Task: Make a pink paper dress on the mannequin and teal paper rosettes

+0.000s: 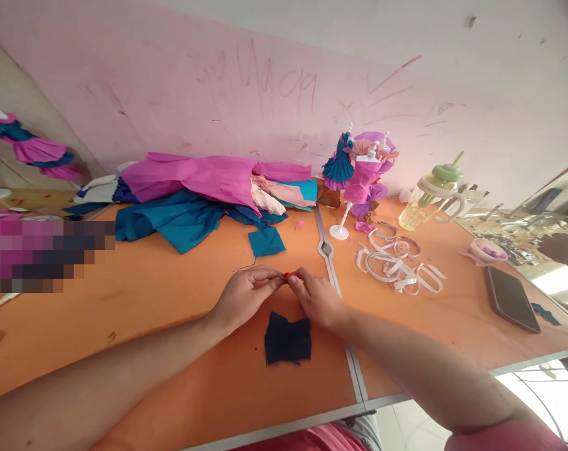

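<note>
My left hand (243,294) and my right hand (316,297) meet over the orange table (171,326), fingertips pinched together on a small red piece (288,275) held between them. A thin dark thread runs from the left fingers toward the back. Just below the hands a small dark navy crepe-paper piece (288,339) lies flat on the table. A teal paper square (266,241) lies behind the hands.
A pile of pink and teal crepe paper (204,194) lies at the back. Small doll stands with paper dresses (357,175), white tape strips (397,266), a green-lidded cup (429,197), a phone (510,299) and a small bowl (488,250) are to the right. Another person's hand (563,247) shows at far right.
</note>
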`<state>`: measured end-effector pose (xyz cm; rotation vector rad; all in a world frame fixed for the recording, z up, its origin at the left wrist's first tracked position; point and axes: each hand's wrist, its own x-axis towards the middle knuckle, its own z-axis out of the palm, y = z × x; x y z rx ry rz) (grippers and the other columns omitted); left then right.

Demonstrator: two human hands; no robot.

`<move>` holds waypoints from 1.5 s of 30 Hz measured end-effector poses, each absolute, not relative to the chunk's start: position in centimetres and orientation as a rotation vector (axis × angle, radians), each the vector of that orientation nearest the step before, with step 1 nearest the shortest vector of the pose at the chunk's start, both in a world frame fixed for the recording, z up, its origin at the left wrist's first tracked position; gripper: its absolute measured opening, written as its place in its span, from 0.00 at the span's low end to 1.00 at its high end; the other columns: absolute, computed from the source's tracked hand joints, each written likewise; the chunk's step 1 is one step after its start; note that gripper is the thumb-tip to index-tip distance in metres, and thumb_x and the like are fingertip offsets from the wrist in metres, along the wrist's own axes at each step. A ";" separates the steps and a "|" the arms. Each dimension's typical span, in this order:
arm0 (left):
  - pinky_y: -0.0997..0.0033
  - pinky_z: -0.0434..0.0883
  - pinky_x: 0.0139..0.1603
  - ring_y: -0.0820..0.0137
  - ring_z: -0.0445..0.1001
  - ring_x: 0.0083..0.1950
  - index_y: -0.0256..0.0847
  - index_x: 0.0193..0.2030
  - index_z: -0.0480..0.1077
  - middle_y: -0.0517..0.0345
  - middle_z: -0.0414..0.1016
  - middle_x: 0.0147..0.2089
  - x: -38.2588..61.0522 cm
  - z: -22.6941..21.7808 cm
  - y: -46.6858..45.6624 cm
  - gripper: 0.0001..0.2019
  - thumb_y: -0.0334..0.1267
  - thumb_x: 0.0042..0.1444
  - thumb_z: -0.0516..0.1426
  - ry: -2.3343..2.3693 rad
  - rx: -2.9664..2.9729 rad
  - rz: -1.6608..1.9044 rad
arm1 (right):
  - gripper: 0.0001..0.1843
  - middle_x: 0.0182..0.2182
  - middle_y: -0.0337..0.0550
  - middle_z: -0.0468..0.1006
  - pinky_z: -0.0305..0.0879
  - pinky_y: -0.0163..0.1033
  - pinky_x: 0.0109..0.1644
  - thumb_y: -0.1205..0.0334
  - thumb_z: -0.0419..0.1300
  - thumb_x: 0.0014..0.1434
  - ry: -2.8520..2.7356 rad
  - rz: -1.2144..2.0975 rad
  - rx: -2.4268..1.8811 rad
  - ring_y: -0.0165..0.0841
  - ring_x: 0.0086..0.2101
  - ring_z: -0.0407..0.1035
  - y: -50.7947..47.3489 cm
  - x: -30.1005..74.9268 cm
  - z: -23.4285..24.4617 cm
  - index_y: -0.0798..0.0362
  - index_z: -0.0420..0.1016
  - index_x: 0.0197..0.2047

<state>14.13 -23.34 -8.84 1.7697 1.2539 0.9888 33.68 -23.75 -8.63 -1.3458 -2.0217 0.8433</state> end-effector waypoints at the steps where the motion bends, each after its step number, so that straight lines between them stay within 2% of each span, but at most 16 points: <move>1: 0.66 0.71 0.54 0.61 0.77 0.50 0.44 0.42 0.80 0.57 0.82 0.45 14.2 -8.8 -23.4 0.17 0.53 0.58 0.59 1.252 1.770 0.981 | 0.22 0.21 0.38 0.68 0.52 0.39 0.28 0.41 0.44 0.68 -2.018 0.845 -1.374 0.34 0.23 0.64 -23.7 33.6 -8.7 0.49 0.68 0.40; 6: 0.67 0.70 0.54 0.61 0.76 0.51 0.45 0.45 0.80 0.57 0.82 0.47 14.4 -8.6 -23.5 0.16 0.52 0.59 0.58 1.224 1.751 0.955 | 0.20 0.24 0.39 0.68 0.52 0.40 0.30 0.43 0.42 0.69 -2.013 0.880 -1.444 0.35 0.25 0.64 -23.8 33.3 -8.6 0.48 0.64 0.41; 14: 0.65 0.70 0.54 0.59 0.77 0.50 0.42 0.45 0.80 0.54 0.82 0.47 14.2 -9.2 -22.9 0.19 0.53 0.57 0.60 1.216 1.688 0.935 | 0.17 0.22 0.38 0.67 0.55 0.41 0.30 0.46 0.45 0.69 -1.987 0.912 -1.382 0.36 0.24 0.64 -23.6 33.3 -8.8 0.48 0.65 0.40; 22: 0.66 0.71 0.50 0.60 0.77 0.48 0.43 0.42 0.80 0.56 0.83 0.43 14.2 -8.8 -23.0 0.19 0.56 0.57 0.59 1.241 1.716 0.913 | 0.22 0.26 0.41 0.72 0.62 0.45 0.36 0.45 0.42 0.69 -2.050 0.929 -1.347 0.38 0.29 0.69 -23.4 33.5 -8.6 0.49 0.69 0.49; 26: 0.68 0.71 0.49 0.61 0.77 0.46 0.43 0.40 0.81 0.56 0.82 0.41 14.2 -9.3 -22.8 0.18 0.54 0.56 0.60 1.218 1.766 0.930 | 0.25 0.32 0.45 0.75 0.64 0.45 0.38 0.43 0.42 0.69 -2.059 0.975 -1.323 0.38 0.34 0.70 -23.4 33.8 -8.6 0.49 0.69 0.54; 29: 0.67 0.71 0.49 0.61 0.77 0.46 0.43 0.39 0.81 0.56 0.82 0.41 14.2 -9.5 -22.8 0.17 0.54 0.57 0.60 1.230 1.797 0.950 | 0.27 0.29 0.42 0.72 0.64 0.41 0.37 0.41 0.41 0.69 -2.061 1.087 -1.276 0.35 0.31 0.69 -23.4 34.2 -8.6 0.50 0.67 0.56; 34: 0.67 0.71 0.52 0.61 0.77 0.49 0.45 0.43 0.80 0.57 0.82 0.45 14.1 -9.4 -22.8 0.17 0.54 0.58 0.59 1.228 1.767 0.940 | 0.27 0.27 0.36 0.69 0.63 0.35 0.33 0.45 0.48 0.68 -2.095 1.186 -1.108 0.29 0.28 0.64 -23.1 34.9 -8.9 0.52 0.60 0.63; 40: 0.67 0.70 0.54 0.61 0.76 0.51 0.45 0.44 0.80 0.56 0.81 0.47 13.9 -9.5 -22.6 0.18 0.54 0.59 0.57 1.147 1.769 0.914 | 0.28 0.26 0.37 0.69 0.62 0.37 0.35 0.48 0.48 0.68 -2.123 1.031 -1.215 0.30 0.28 0.64 -23.1 34.7 -9.0 0.50 0.60 0.67; 45: 0.67 0.70 0.54 0.61 0.77 0.50 0.45 0.45 0.80 0.58 0.81 0.47 13.8 -9.9 -22.4 0.18 0.54 0.59 0.57 1.152 1.731 0.877 | 0.30 0.23 0.35 0.65 0.60 0.35 0.30 0.48 0.48 0.68 -2.081 1.131 -1.211 0.29 0.24 0.60 -22.8 34.5 -9.3 0.52 0.59 0.68</move>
